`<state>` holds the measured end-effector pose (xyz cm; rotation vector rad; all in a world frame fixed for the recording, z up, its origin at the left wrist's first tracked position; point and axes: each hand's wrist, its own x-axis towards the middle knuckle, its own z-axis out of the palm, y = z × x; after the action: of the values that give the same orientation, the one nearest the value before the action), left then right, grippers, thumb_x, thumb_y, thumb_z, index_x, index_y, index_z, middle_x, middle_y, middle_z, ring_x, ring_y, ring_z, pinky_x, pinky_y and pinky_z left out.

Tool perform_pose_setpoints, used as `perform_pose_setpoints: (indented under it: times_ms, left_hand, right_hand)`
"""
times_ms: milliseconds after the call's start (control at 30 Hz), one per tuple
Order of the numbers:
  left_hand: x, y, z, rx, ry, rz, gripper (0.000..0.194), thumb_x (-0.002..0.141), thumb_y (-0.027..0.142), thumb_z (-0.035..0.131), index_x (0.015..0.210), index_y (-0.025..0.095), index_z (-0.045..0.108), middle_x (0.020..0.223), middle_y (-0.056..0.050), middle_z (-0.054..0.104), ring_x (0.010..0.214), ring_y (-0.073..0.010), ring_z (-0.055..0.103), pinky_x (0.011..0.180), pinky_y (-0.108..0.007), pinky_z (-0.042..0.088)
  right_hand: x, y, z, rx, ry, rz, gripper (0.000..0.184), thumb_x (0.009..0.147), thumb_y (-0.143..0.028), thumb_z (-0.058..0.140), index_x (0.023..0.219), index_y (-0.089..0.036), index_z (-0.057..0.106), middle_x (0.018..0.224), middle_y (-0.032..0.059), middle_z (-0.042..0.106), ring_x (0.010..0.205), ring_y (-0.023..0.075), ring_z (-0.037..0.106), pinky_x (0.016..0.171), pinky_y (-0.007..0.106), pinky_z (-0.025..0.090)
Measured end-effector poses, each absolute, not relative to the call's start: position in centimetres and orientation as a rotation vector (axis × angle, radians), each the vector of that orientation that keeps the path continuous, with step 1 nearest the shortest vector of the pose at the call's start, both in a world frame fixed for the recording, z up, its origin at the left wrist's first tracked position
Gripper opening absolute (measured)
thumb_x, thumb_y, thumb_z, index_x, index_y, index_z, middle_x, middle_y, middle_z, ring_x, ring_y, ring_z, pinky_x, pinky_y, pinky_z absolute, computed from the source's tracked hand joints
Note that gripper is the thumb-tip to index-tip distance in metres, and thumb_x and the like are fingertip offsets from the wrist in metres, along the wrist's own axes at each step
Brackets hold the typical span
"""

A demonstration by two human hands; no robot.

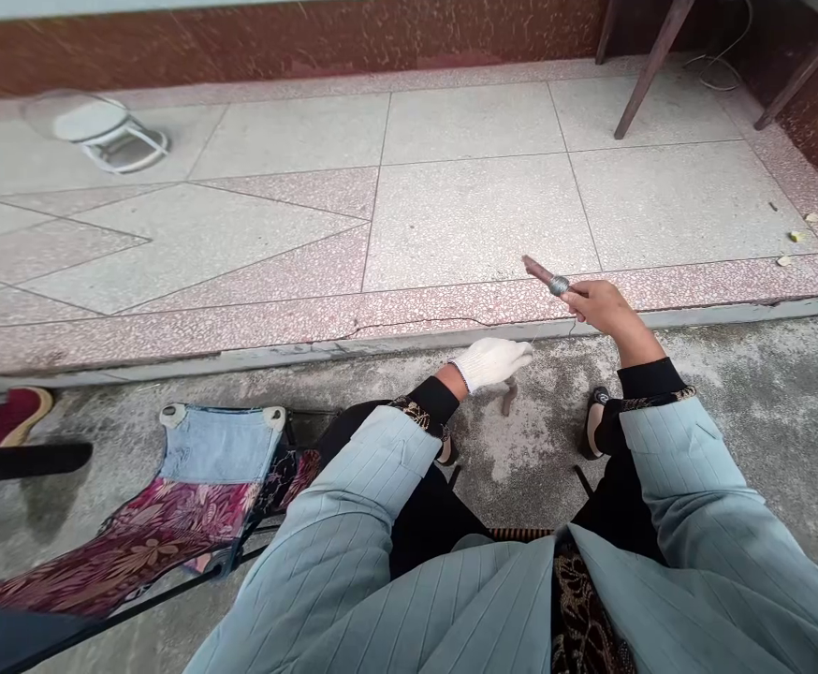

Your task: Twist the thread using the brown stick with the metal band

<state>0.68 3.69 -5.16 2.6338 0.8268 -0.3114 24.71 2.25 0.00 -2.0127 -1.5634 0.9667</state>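
Your right grip (602, 314) clenches one brown handle with a metal collar (546, 281); your white-gloved left grip (491, 363) hangs released above one small brown stub (508, 399).

- my right hand (609, 314) hides most of the reddish tool handle (541, 272), and its tip's blurry
- brown bit (508, 400) just below my gloved left hand (491, 364) is partly hidden, maybe wood, can't really tell
- wooden legs (651, 61) cut off at the top edge
- patterned folding chair (198, 505) runs off bottom left
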Motion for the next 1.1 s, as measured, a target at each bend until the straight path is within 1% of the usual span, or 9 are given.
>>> perform_pose_setpoints:
  times_ms: [100, 233, 333, 400, 467, 533, 700, 933, 1100]
  left_hand:
    - [0.4, 3.7, -4.4, 2.809, 0.841, -0.131, 0.040, 0.106, 0.042, 0.029, 0.121, 0.023, 0.062, 0.094, -0.006, 0.075, 0.084, -0.0215, 0.071, 0.065, -0.028, 0.042]
    - [0.3, 4.2, -3.4, 2.963, 0.841, -0.089, 0.034, 0.105, 0.036, 0.034, 0.116, 0.022, 0.064, 0.090, -0.008, 0.074, 0.081, -0.0228, 0.070, 0.063, -0.029, 0.039]
    - [0.3, 4.6, -3.2, 2.995, 0.783, -0.095, 0.029, 0.103, 0.031, 0.038, 0.115, 0.022, 0.064, 0.090, -0.008, 0.074, 0.080, -0.0229, 0.070, 0.061, -0.029, 0.038]
    - [0.2, 4.8, -3.2, 2.963, 0.779, -0.067, 0.032, 0.104, 0.035, 0.037, 0.117, 0.022, 0.063, 0.090, -0.007, 0.074, 0.080, -0.0231, 0.070, 0.062, -0.030, 0.039]
    - [0.1, 4.9, -3.3, 2.878, 0.809, -0.053, 0.038, 0.105, 0.041, 0.034, 0.118, 0.021, 0.063, 0.091, -0.007, 0.074, 0.079, -0.0223, 0.069, 0.063, -0.030, 0.041]
    - [0.0, 4.9, -3.6, 2.750, 0.858, -0.039, 0.042, 0.106, 0.043, 0.031, 0.119, 0.020, 0.063, 0.096, -0.007, 0.074, 0.081, -0.0206, 0.069, 0.067, -0.029, 0.043]
    - [0.5, 4.7, -4.5, 2.513, 0.839, -0.106, 0.042, 0.105, 0.045, 0.030, 0.118, 0.023, 0.063, 0.107, -0.004, 0.074, 0.092, -0.0201, 0.069, 0.076, -0.028, 0.046]
    - [1.3, 3.7, -4.6, 2.346, 0.712, -0.277, 0.044, 0.102, 0.050, 0.033, 0.117, 0.023, 0.065, 0.107, -0.004, 0.074, 0.089, -0.0188, 0.068, 0.074, -0.026, 0.045]
    - [0.7, 3.7, -4.3, 2.552, 0.789, -0.116, 0.044, 0.105, 0.049, 0.030, 0.117, 0.025, 0.064, 0.104, -0.002, 0.075, 0.089, -0.0189, 0.069, 0.072, -0.027, 0.044]
  right_hand:
    - [24.2, 2.3, -0.1, -2.345, -1.962, 0.739, 0.031, 0.092, -0.039, 0.056, 0.092, -0.013, 0.073, 0.092, 0.0147, 0.072, 0.078, 0.0206, 0.062, 0.061, 0.030, 0.036]
    - [22.6, 1.6, -0.1, -2.402, -2.430, 1.059, 0.028, 0.090, -0.035, 0.061, 0.082, -0.012, 0.073, 0.084, 0.0159, 0.072, 0.074, 0.0215, 0.063, 0.062, 0.032, 0.038]
    - [21.6, 1.0, 0.1, -2.040, -2.547, 1.640, 0.028, 0.089, -0.034, 0.064, 0.071, -0.013, 0.070, 0.064, 0.0077, 0.064, 0.060, 0.0165, 0.056, 0.061, 0.031, 0.038]
    - [21.8, 0.7, 0.5, -1.617, -2.404, 2.033, 0.027, 0.087, -0.037, 0.067, 0.076, -0.013, 0.070, 0.061, 0.0022, 0.061, 0.057, 0.0130, 0.053, 0.060, 0.029, 0.039]
    - [22.6, 0.7, 1.1, -1.279, -2.170, 2.134, 0.030, 0.083, -0.044, 0.070, 0.086, -0.014, 0.072, 0.065, -0.0007, 0.062, 0.057, 0.0106, 0.052, 0.059, 0.026, 0.040]
    - [23.7, 0.9, 1.5, -1.209, -1.901, 1.952, 0.036, 0.082, -0.050, 0.070, 0.092, -0.015, 0.071, 0.069, -0.0019, 0.062, 0.057, 0.0089, 0.051, 0.057, 0.024, 0.040]
    - [25.4, 1.3, 1.3, -1.449, -1.489, 1.442, 0.033, 0.085, -0.044, 0.066, 0.070, -0.015, 0.061, 0.056, -0.0027, 0.052, 0.050, 0.0071, 0.045, 0.049, 0.022, 0.032]
    - [25.3, 1.7, 0.4, -1.655, -1.451, 1.291, 0.026, 0.088, -0.035, 0.061, 0.071, -0.015, 0.062, 0.056, -0.0011, 0.052, 0.050, 0.0093, 0.046, 0.050, 0.024, 0.035]
    - [24.9, 2.2, 0.7, -2.245, -1.760, 1.005, 0.026, 0.091, -0.036, 0.058, 0.082, -0.014, 0.069, 0.072, 0.0067, 0.065, 0.062, 0.0154, 0.057, 0.059, 0.029, 0.039]
